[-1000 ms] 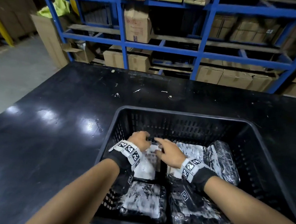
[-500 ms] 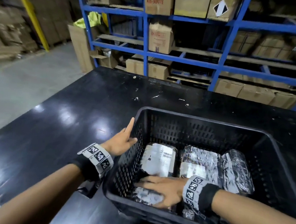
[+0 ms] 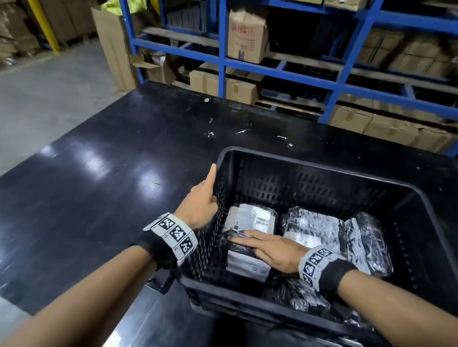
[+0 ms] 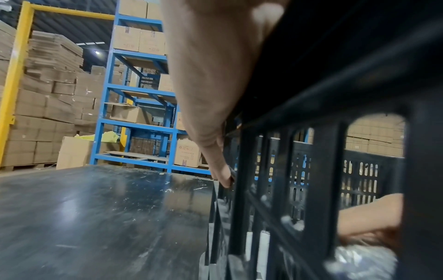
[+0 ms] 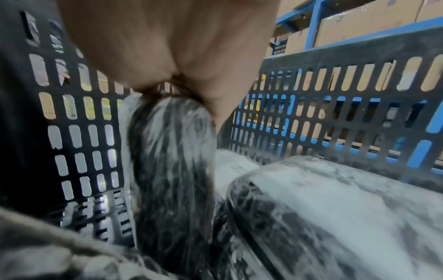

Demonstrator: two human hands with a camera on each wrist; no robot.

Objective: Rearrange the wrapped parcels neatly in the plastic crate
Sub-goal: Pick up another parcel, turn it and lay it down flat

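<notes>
A black slotted plastic crate (image 3: 320, 172) stands on the black table and holds several parcels in black film with white labels. My left hand (image 3: 200, 201) lies against the outside of its left wall, index finger straight along the rim; the left wrist view has that hand (image 4: 210, 75) flat on the crate wall (image 4: 311, 106). My right hand (image 3: 265, 248) is inside, fingers laid over the top edge of the front-left parcel (image 3: 247, 264), which is tilted up on edge. In the right wrist view the thumb of that hand (image 5: 167, 37) runs down the side of this parcel (image 5: 172, 170).
A labelled parcel (image 3: 254, 217) lies at the rear left, another (image 3: 312, 229) beside it, and one (image 3: 366, 242) leans at the right. A crumpled parcel (image 3: 300, 295) sits front right. The black table (image 3: 107, 203) stretches left; blue racks (image 3: 277, 66) with cartons stand behind.
A second ago both hands were on the rear-left parcel. My left hand came out to the crate's left rim. My right hand moved to the front-left parcel and tipped it up.
</notes>
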